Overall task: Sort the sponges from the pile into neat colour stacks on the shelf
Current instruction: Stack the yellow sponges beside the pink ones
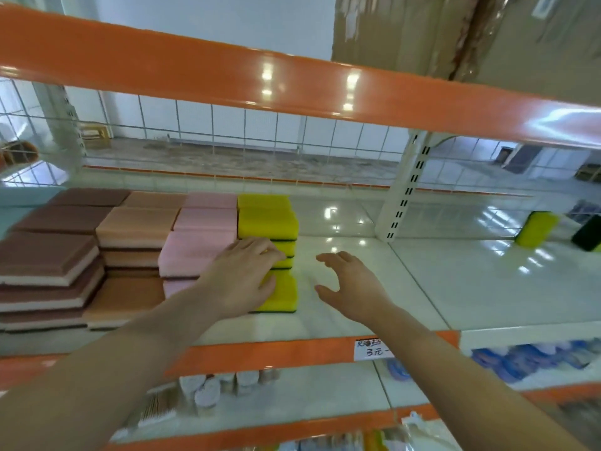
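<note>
Yellow foam sits under my left hand (244,275); the fingers lie flat and relaxed against the front left of the yellow stack (276,255), pressing, not pinching; my right hand (349,288) hangs spread and holding nothing just right of that stack, apart from it. To square it well, I judge I should bring the right palm in flat on the far side and squeeze gently from both sides, since foam tips if shoved from one. Left of my left hand stand the pink stack (198,252), peach stack (136,229) and brown stack (48,255); beyond my right hand, well apart on the shelf (487,288), two loose sponges (536,228) wait.
</note>
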`<state>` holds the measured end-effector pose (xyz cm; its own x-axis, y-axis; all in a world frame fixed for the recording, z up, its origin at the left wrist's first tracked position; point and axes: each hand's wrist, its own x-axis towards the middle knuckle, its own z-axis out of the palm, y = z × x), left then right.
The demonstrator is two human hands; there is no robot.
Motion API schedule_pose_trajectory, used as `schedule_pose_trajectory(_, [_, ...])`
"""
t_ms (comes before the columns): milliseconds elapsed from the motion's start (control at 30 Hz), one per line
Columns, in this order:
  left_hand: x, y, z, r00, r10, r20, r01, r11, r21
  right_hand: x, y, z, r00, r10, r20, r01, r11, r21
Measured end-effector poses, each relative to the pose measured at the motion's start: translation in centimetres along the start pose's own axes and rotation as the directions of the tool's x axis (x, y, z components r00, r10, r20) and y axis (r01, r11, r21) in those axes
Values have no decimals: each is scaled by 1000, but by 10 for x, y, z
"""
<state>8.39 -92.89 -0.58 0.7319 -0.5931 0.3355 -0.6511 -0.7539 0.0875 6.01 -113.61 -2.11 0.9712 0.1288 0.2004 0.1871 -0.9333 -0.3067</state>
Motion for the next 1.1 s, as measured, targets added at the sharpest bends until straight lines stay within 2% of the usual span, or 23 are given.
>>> schedule_pose_trajectory(67, [10, 16, 6, 1000, 12, 18, -12, 1000, 8, -10, 16, -7, 1000, 23, -1, -23, 1000, -16])
schedule_pose_trajectory(233, [30, 53, 27, 969, 81, 234, -90, 995, 29, -36, 59, -23, 996, 81, 25, -81, 996, -25])
schedule_pose_trajectory(333, [42, 78, 39, 953, 92, 288, -98, 995, 9, -54, 87, -32, 988, 128, 81, -125, 991, -39])
schedule_pose_trajectory(633, [80, 160, 69, 927, 157, 341, -166, 986, -2, -104, 171, -65, 943, 285, 171, -275, 958, -78])
schedule_pose_trajectory(800, [98, 203, 83, 910, 189, 369, -198, 980, -14, -132, 212, -80, 926, 345, 153, -335, 938, -88])
schedule_pose_trajectory(1100, [127, 260, 97, 917, 195, 349, -196, 980, -33, -167, 275, -104, 904, 411, 120, -404, 911, -81])
